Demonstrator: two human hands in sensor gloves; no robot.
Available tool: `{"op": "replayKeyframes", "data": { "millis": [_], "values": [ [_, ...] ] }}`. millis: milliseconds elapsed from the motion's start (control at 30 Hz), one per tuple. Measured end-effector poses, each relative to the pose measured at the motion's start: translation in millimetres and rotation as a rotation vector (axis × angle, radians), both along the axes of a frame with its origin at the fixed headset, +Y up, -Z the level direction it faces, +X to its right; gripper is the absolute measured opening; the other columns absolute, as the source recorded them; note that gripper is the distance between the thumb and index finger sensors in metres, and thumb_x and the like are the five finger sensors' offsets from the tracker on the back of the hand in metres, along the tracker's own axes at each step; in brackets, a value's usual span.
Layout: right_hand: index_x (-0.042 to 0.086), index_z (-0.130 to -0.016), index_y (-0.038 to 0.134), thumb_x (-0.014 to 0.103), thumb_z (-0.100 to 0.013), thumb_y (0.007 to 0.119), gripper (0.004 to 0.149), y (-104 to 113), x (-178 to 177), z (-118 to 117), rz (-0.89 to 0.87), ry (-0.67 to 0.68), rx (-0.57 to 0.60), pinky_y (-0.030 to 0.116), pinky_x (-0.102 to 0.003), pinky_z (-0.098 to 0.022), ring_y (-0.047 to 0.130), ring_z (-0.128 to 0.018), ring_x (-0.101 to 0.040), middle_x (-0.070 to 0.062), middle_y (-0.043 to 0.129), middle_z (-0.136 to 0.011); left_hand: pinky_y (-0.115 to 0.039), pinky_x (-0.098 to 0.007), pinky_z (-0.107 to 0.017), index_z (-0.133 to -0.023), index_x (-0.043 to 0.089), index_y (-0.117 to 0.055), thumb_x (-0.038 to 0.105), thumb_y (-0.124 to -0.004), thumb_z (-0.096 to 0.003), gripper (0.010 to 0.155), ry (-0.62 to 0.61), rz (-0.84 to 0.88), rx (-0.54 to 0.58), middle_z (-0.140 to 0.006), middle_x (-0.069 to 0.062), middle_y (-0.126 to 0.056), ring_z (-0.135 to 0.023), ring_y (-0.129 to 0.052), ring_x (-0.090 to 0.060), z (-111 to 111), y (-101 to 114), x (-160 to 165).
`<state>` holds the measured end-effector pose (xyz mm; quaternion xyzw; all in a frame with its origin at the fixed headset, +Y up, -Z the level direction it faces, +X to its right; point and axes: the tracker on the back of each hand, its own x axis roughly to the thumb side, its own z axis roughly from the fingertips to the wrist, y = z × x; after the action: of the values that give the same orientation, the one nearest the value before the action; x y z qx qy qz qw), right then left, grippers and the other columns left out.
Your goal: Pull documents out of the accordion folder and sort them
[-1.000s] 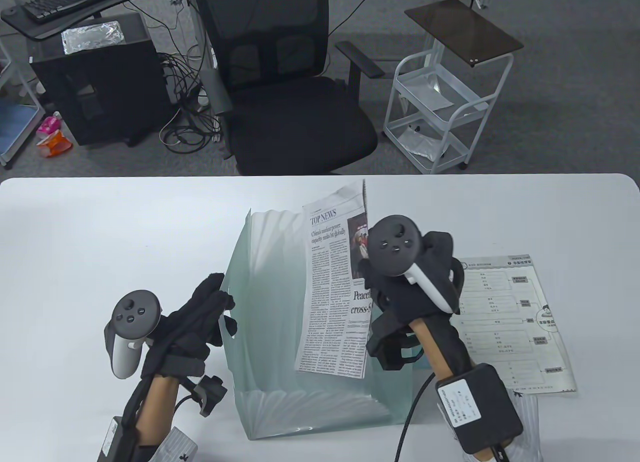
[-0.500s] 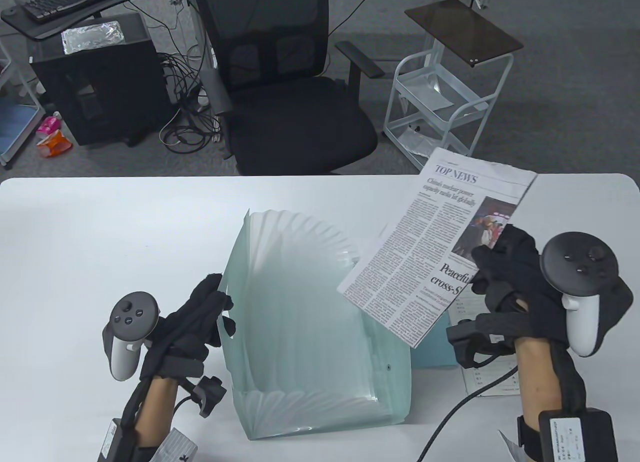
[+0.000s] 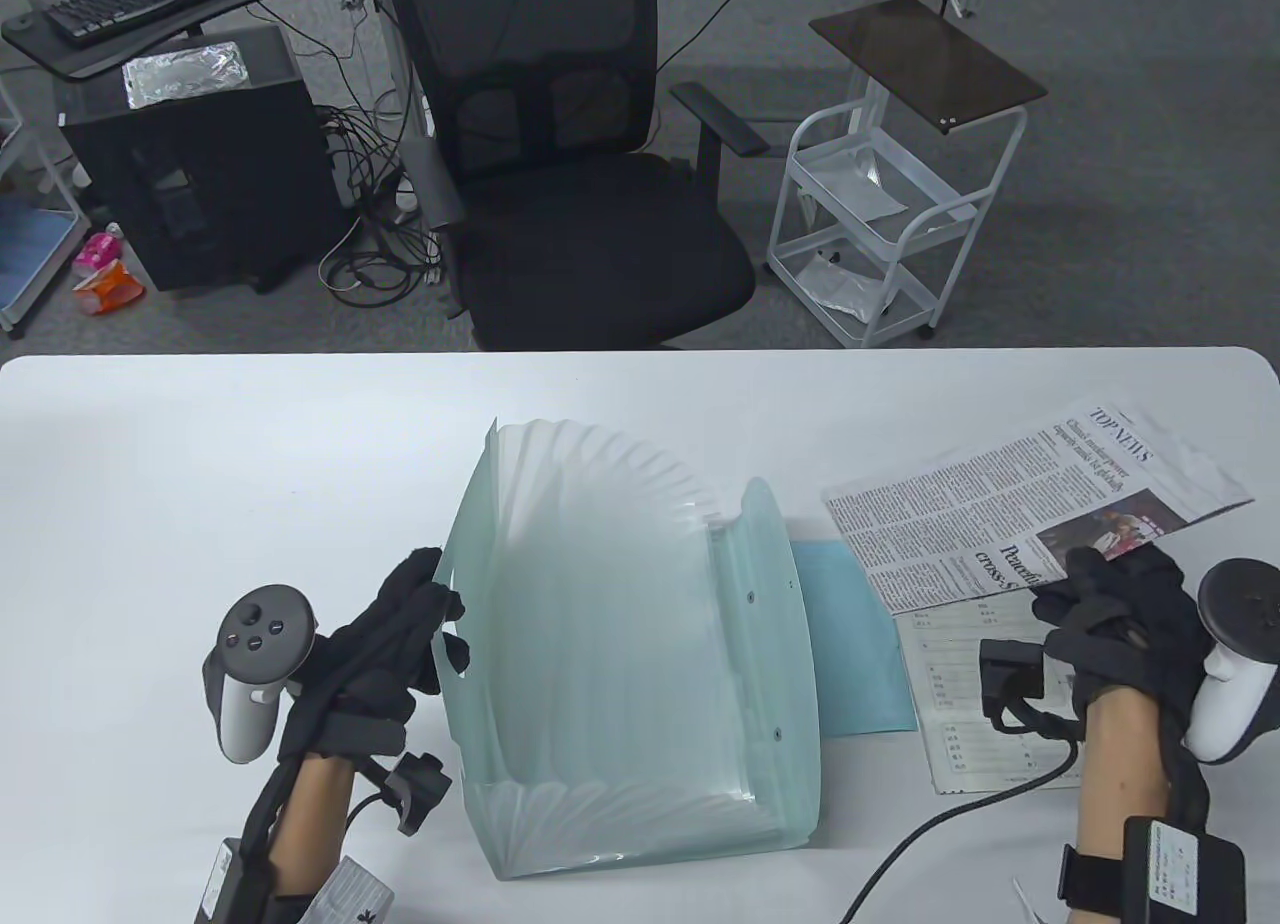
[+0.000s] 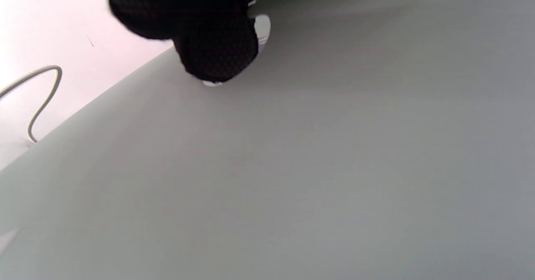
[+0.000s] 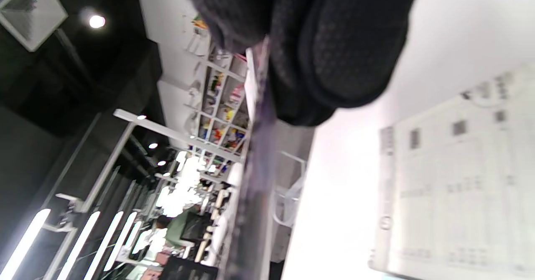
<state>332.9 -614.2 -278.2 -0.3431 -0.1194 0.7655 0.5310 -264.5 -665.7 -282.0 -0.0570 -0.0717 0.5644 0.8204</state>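
Note:
A pale green accordion folder stands open in the middle of the white table. My left hand holds its left cover; the left wrist view shows a fingertip at the cover's edge. My right hand pinches a folded newspaper at its near edge and holds it low over the table's right side, above a printed chart sheet. In the right wrist view my fingers clamp the paper's edge, with the chart sheet beside.
A light blue sheet lies flat between the folder and the chart sheet. Beyond the table's far edge stand a black office chair and a white trolley. A cable runs from my right wrist across the table.
My right hand has pulled the newspaper out of the folder, swung it to the right and lowered it over the chart sheet. The left hand has kept its hold on the folder.

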Motion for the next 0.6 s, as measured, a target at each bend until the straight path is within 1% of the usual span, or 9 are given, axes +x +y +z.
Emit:
{"op": "replayKeyframes", "data": {
  "millis": [167, 367, 533, 600],
  "values": [
    [0.001, -0.089, 0.051, 0.02, -0.045, 0.073, 0.052, -56.0, 4.6, -6.6, -0.068, -0.03, -0.088, 0.094, -0.024, -0.035, 0.103, -0.048, -0.021, -0.009, 0.086, -0.075, -0.083, -0.037, -0.041, -0.118, 0.001, -0.039, 0.049, -0.051, -0.0691, 0.069, 0.0, 0.001, -0.001, -0.103, -0.028, -0.067, -0.062, -0.096, -0.03, 0.2, 0.0, -0.5],
    [0.001, -0.089, 0.051, 0.019, -0.045, 0.073, 0.052, -107.0, 2.2, -15.5, -0.137, -0.049, -0.147, 0.094, -0.025, -0.036, 0.103, -0.049, -0.021, -0.009, 0.085, -0.076, -0.083, -0.037, -0.041, -0.118, 0.001, -0.039, 0.049, -0.051, -0.0691, 0.069, 0.0, 0.0, -0.002, -0.103, -0.028, -0.067, -0.062, -0.096, -0.03, 0.2, -0.1, -0.7],
    [0.001, -0.089, 0.05, 0.019, -0.045, 0.072, 0.052, -135.3, -0.4, -19.0, -0.166, -0.063, -0.178, 0.094, -0.025, -0.036, 0.102, -0.05, -0.022, -0.009, 0.085, -0.076, -0.083, -0.037, -0.041, -0.118, 0.001, -0.039, 0.049, -0.051, -0.0691, 0.069, -0.001, -0.002, -0.002, -0.103, -0.028, -0.067, -0.062, -0.096, -0.03, -0.1, -0.3, -0.9],
    [0.001, -0.089, 0.05, 0.019, -0.046, 0.072, 0.052, -143.4, -2.0, -18.5, -0.188, -0.07, -0.187, 0.094, -0.025, -0.037, 0.102, -0.05, -0.022, -0.01, 0.084, -0.077, -0.083, -0.037, -0.041, -0.118, 0.001, -0.039, 0.049, -0.051, -0.0691, 0.069, -0.003, -0.004, -0.002, -0.103, -0.028, -0.067, -0.062, -0.096, -0.03, -0.3, -0.2, -1.0]
  ]
}}
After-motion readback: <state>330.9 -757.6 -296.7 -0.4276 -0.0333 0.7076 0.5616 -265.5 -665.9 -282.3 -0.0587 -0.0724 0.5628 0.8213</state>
